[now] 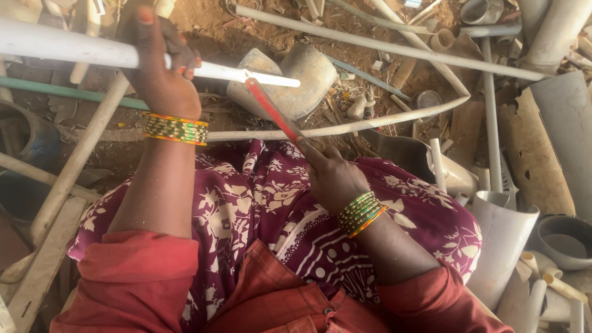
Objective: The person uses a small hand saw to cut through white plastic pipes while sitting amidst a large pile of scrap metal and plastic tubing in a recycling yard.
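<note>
Two hands work together: the left hand (161, 65) grips a white pipe (228, 73) held level; the right hand (330, 176) clasps a red saw blade (271, 110) touching the pipe near its free end; scattered pipe offcuts (394, 49) lie beyond both hands
</note>
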